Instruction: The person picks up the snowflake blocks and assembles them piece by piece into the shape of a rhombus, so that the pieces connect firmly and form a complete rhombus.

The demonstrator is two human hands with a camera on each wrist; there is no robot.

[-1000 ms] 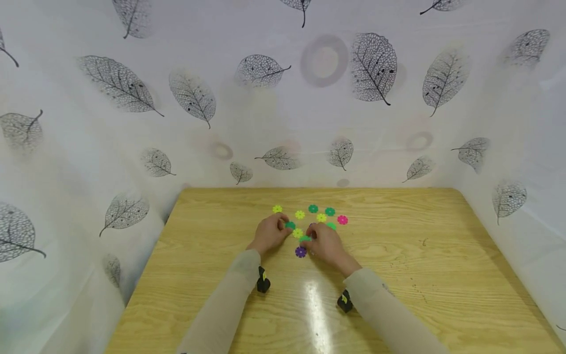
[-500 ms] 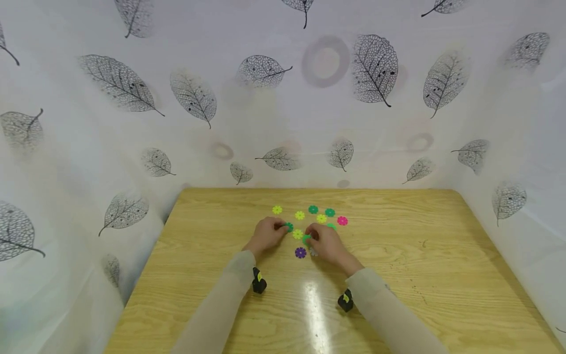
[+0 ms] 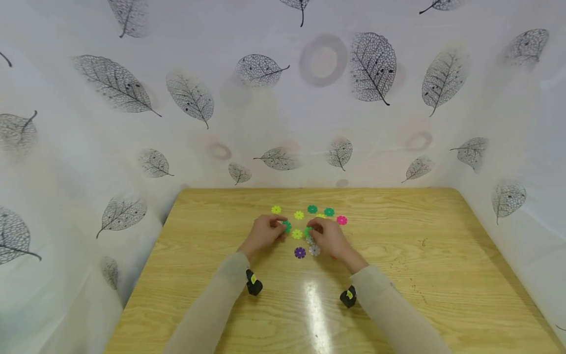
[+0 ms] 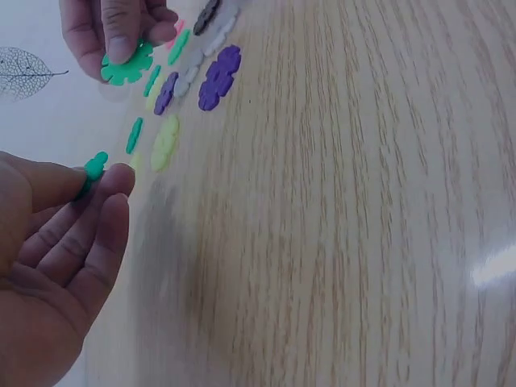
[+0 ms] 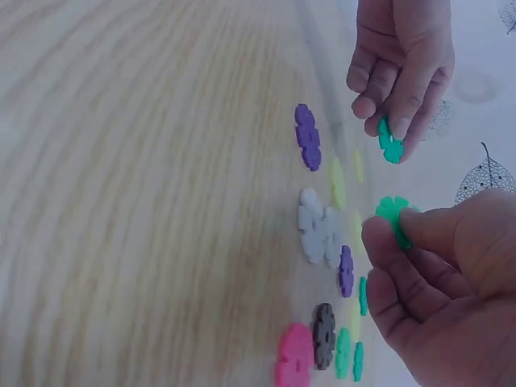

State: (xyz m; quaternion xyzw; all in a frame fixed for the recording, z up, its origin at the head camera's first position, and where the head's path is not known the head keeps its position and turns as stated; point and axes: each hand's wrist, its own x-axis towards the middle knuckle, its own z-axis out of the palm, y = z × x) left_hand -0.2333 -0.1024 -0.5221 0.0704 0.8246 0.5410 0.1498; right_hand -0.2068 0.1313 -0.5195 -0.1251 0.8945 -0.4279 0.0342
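My left hand (image 3: 262,235) pinches a dark green notched plastic disc (image 4: 95,166), a flower-shaped building piece, between thumb and fingertips. Opposite it, my right hand (image 3: 329,237) pinches a lighter green notched disc (image 5: 393,211), its flat face turned up on edge. A gap separates the two pieces, both raised over the table. On the wood between the hands lies a yellow disc (image 3: 297,234). Nearer to me are a purple disc (image 3: 300,252) and a grey disc (image 3: 314,250), close to the right hand.
Beyond the hands, yellow discs (image 3: 298,215), dark green discs (image 3: 312,209) and a pink disc (image 3: 342,220) lie scattered on the wooden table (image 3: 420,275). A black disc (image 5: 324,336) and a red-pink disc (image 5: 294,356) lie beside the right hand. A leaf-print curtain (image 3: 283,118) encloses the table.
My left hand has drawn slightly left with its disc. My right hand has moved a little away from me, lifting its green disc and uncovering the grey discs.
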